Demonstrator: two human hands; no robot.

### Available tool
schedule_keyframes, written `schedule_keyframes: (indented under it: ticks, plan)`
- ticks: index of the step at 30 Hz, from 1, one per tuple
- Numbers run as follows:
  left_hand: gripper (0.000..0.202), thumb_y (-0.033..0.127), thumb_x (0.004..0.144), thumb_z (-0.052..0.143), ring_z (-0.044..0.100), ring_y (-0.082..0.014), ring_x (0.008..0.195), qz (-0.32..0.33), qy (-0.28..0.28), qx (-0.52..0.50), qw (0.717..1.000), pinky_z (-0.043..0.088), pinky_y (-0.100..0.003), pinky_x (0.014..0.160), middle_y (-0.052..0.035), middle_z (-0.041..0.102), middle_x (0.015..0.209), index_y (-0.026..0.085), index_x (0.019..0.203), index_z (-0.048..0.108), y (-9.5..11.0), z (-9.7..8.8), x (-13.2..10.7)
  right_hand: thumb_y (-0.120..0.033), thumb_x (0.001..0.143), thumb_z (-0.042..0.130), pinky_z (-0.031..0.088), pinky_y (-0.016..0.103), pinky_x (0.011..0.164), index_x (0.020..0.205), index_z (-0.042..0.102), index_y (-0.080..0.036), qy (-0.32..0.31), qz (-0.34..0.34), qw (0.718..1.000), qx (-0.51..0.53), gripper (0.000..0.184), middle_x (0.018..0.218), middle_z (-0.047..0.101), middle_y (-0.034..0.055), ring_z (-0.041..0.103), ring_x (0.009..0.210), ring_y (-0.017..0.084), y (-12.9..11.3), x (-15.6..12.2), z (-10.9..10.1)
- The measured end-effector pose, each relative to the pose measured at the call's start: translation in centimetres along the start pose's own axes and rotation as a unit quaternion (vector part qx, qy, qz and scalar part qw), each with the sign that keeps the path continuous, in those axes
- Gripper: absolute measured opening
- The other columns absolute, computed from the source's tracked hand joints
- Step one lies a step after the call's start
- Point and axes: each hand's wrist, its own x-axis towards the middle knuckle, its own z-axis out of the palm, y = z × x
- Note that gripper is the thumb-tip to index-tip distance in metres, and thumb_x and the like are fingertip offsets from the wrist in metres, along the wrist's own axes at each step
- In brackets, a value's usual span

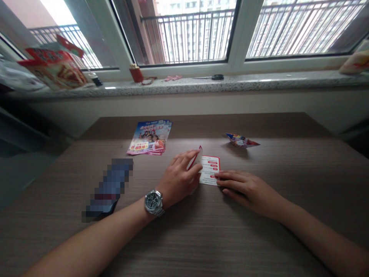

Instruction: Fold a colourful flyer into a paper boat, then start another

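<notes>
A white leaflet (211, 169) with a red border and rows of printed text lies on the table in front of me, its left part lifted in a fold. My left hand (183, 171), with a metal watch (154, 202) on the wrist, has the raised flap between thumb and fingers. Outstretched fingers of my right hand (245, 186) rest on the leaflet's lower right edge. Beyond it, to the right, sits a small folded paper piece (242, 141) with pointed ends. A few glossy flyers (151, 137) are stacked at the back left.
A pixelated phone-like object (111, 188) lies left of my left forearm on the wooden table (184, 246). Along the stone windowsill (184, 86) are scissors (215, 77), a red container (136, 73) and a red food packet (59, 67).
</notes>
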Motion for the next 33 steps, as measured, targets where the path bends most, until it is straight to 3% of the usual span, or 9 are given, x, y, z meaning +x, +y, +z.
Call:
schedule_keyframes:
  ticks: [4,9,12,20,33]
  plan:
    - [0.022,0.015,0.091,0.058,0.037,-0.0306,0.145,0.010,-0.012,0.023,1.000,0.030,-0.055,0.121,-0.0107,0.042,0.154,0.021,0.111,0.065,-0.3,0.1,0.1,-0.021,0.098,0.055,0.056,0.041,0.100,0.124,0.069,-0.026,0.002,0.001,1.000,0.000,0.029,0.129,0.070,0.0085,0.064,0.121,0.024,0.2,-0.2,-0.2]
    - [0.032,0.014,0.098,0.052,0.053,-0.0245,0.132,0.067,-0.087,-0.015,0.994,0.048,-0.044,0.109,-0.0083,0.057,0.142,0.022,0.128,0.059,-0.8,0.5,-0.1,-0.022,0.100,0.052,0.054,0.042,0.102,0.123,0.067,-0.024,-0.013,0.000,1.000,-0.017,0.027,0.132,0.068,0.0087,0.063,0.122,0.024,0.5,-0.4,-0.1]
    - [0.034,0.015,0.099,0.051,0.058,-0.0231,0.126,0.086,-0.114,-0.031,0.989,0.053,-0.041,0.104,-0.0084,0.062,0.136,0.020,0.132,0.057,-0.8,0.6,-0.3,-0.021,0.100,0.053,0.054,0.041,0.102,0.122,0.068,-0.023,-0.012,-0.005,1.000,-0.014,0.026,0.131,0.068,0.0088,0.063,0.122,0.024,0.6,-0.4,0.0]
    - [0.033,0.028,0.103,0.048,0.060,-0.0243,0.126,0.084,-0.108,-0.062,0.989,0.052,-0.041,0.106,-0.0091,0.062,0.137,0.018,0.132,0.058,-0.3,0.3,-0.2,-0.020,0.098,0.056,0.051,0.046,0.106,0.134,0.062,-0.027,0.016,-0.002,1.000,-0.027,0.037,0.136,0.065,0.0083,0.057,0.129,0.025,1.3,-0.5,0.2]
    - [0.043,0.036,0.101,0.048,0.046,-0.0269,0.141,0.137,-0.168,-0.126,0.968,0.041,-0.044,0.117,-0.0135,0.049,0.151,0.016,0.138,0.054,-0.2,0.1,-0.3,-0.018,0.099,0.055,0.047,0.050,0.109,0.119,0.067,-0.024,0.016,-0.021,0.999,-0.044,0.024,0.135,0.066,0.0089,0.059,0.127,0.026,2.4,-1.1,-0.2]
